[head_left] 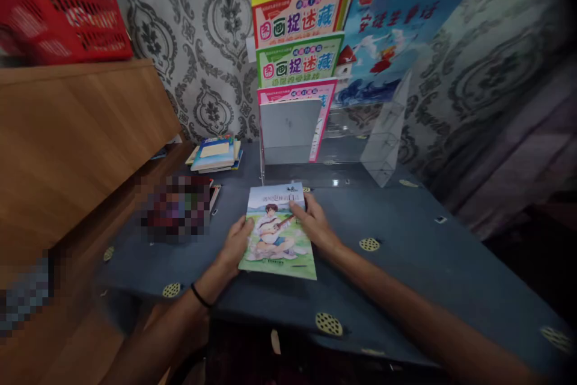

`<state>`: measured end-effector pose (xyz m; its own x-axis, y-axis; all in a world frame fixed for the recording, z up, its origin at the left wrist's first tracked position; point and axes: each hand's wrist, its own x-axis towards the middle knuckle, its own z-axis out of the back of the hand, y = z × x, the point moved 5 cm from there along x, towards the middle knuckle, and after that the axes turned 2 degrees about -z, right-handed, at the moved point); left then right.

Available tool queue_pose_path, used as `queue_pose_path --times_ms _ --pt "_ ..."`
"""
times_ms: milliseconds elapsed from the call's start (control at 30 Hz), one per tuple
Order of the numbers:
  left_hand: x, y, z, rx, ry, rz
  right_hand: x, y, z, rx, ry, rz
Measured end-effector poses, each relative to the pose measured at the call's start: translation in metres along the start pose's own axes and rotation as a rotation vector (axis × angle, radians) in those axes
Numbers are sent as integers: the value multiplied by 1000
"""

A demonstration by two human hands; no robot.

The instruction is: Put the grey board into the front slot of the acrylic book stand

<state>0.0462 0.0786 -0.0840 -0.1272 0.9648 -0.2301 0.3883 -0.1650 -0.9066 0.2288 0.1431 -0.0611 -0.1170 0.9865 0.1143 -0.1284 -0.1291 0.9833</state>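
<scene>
We see a green-and-pale-blue illustrated book (277,232) on a dark blue cloth with yellow dotted ovals over the counter (406,241), a red basket (58,6), grey damask wallpaper (202,24), and yellow, green and pink covers (297,54) in the rack.
</scene>
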Motion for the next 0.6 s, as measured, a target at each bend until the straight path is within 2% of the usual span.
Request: queue_pose_path --times_ms 67,100,167,233,333,433,500,600 --pt "2 11 4 26 12 95 0 5 2 -341 -38 218" --pt "2 15 5 46 29 118 -3 6 -2 -495 -14 311" --pt "2 20 6 92 65 143 -13 8 -20 -726 119 441" --pt "2 22 6 129 83 166 -24 9 -41 -843 278 525" --pt "2 24 7 136 81 208 -27 13 -66 -855 412 543" --pt "3 27 8 116 119 259 -8 14 -81 -848 530 503" --pt "4 28 12 105 131 268 12 12 -83 -879 547 471" --pt "6 33 19 88 103 275 37 8 -74 -954 482 436"
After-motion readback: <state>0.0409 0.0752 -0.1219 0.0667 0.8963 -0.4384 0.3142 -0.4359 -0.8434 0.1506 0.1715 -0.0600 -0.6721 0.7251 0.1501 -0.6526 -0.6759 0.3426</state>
